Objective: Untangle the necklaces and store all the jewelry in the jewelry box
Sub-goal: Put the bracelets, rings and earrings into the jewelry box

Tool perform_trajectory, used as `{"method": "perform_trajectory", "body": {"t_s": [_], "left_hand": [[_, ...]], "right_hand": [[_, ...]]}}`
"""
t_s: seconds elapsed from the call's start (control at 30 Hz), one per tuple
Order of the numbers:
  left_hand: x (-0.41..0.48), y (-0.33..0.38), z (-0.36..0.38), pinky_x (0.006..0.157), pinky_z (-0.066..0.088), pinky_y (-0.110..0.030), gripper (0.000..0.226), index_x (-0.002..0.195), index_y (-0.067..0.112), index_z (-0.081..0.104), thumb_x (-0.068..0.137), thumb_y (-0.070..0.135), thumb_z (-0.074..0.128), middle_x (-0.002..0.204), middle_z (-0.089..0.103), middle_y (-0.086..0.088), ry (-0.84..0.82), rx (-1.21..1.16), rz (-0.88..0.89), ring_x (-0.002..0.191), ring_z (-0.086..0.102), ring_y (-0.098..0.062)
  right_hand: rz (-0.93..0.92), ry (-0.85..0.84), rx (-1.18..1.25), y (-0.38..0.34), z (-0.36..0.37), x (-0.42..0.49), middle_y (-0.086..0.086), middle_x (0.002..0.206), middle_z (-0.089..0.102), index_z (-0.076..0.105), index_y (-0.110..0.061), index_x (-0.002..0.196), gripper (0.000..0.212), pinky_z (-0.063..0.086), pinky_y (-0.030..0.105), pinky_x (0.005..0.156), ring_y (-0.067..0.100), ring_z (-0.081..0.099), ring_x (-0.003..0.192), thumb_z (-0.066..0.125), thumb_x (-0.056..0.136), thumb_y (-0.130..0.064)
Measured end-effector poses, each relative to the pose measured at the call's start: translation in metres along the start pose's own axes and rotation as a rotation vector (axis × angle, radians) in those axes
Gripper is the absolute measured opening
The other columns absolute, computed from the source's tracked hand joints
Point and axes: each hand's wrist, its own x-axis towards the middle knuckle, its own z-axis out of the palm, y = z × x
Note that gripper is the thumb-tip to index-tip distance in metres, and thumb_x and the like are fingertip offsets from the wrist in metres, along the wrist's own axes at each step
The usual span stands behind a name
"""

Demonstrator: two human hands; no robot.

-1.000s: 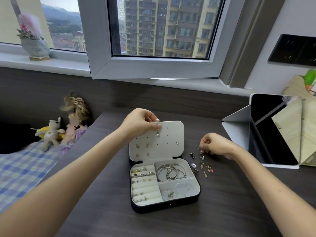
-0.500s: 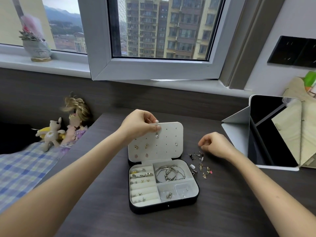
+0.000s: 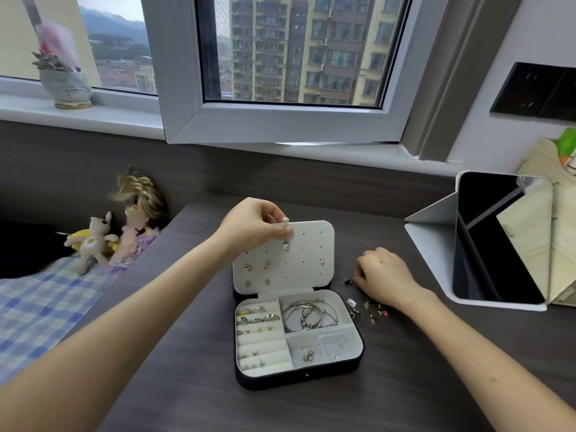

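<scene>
Both hands were busy at the jewelry box [image 3: 280, 381], which stood open in the middle of the frame on the dark wooden desk [image 3: 405, 388]. The left hand [image 3: 252, 227] pinched the top edge of the white earring panel [image 3: 308, 251] between thumb and fingers and held it upright. The right hand [image 3: 385, 275] rested with curled fingers on the loose earrings [image 3: 371, 307] just to the right of the box. Whether it already had one of them between the fingertips I could not tell, because they were turned down to the desk. In my judgement the task was well advanced. Rings [image 3: 255, 319] sat in the padded rolls at the left side of the box, silver bangles [image 3: 308, 316] filled the large compartment, a few small studs [image 3: 307, 357] lay in the little front compartments, and some pinned earrings [image 3: 267, 265] were fixed on the panel. What was left, as far as one could see, was the scattered group beside the box and then the closing of the box. No necklace could be made out anywhere, so I could not say if the untangling was finished. The long axis of the box ran from left to right across the frame, with the right end a little higher in the picture. The hinge was on the far side, so the tray opened toward the person, and the panel showed its face to the camera, leaning slightly back.
</scene>
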Motion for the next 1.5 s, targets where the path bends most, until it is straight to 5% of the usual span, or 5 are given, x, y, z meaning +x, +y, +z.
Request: {"method": "perform_trajectory", "body": {"t_s": [0.37,0.73,0.9,1.03,1.5], "left_hand": [[0.004,-0.006,0.001,0.080,0.052,-0.042,0.009,0.080,0.020,0.071,0.080,0.028,0.074,0.083,0.071,-0.002,0.007,0.015,0.005,0.074,0.061,-0.017],[0.003,-0.006,0.001,0.083,0.052,-0.044,0.009,0.078,0.021,0.070,0.080,0.029,0.073,0.084,0.072,-0.002,0.013,0.018,-0.004,0.086,0.066,-0.025],[0.003,-0.006,0.001,0.083,0.052,-0.045,0.008,0.076,0.022,0.069,0.080,0.028,0.073,0.083,0.072,-0.002,0.018,0.015,-0.003,0.084,0.067,-0.025],[0.004,-0.008,0.002,0.082,0.052,-0.044,0.009,0.074,0.023,0.069,0.079,0.029,0.073,0.081,0.072,0.000,0.026,0.020,0.005,0.080,0.066,-0.022],[0.003,-0.006,0.002,0.077,0.052,-0.039,0.010,0.072,0.025,0.066,0.081,0.029,0.071,0.076,0.068,0.004,0.027,0.042,0.019,0.071,0.060,-0.014]], "right_hand": [[-0.045,-0.025,0.019,0.009,-0.002,0.002,0.002,0.108,0.062,0.067,-0.016,0.097,0.021,0.039,0.031,0.084,0.025,0.050,0.102,0.048,0.089,-0.012],[-0.130,0.223,0.020,0.008,-0.002,-0.001,0.001,0.094,0.066,0.071,-0.022,0.098,0.015,0.035,0.029,0.074,0.027,0.054,0.092,0.065,0.085,-0.017],[-0.129,-0.061,0.077,0.010,-0.008,0.010,-0.005,0.099,0.059,0.064,-0.026,0.096,0.011,0.034,0.027,0.080,0.019,0.046,0.103,0.063,0.086,-0.029],[-0.094,-0.123,0.073,0.009,-0.007,0.010,-0.004,0.095,0.058,0.049,-0.027,0.077,0.017,0.039,0.029,0.083,0.020,0.048,0.102,0.061,0.088,-0.032],[-0.090,-0.153,-0.162,-0.010,-0.010,0.010,0.014,0.114,0.060,0.060,-0.003,0.101,0.021,0.040,0.032,0.085,0.030,0.051,0.109,0.045,0.091,-0.013]]}}
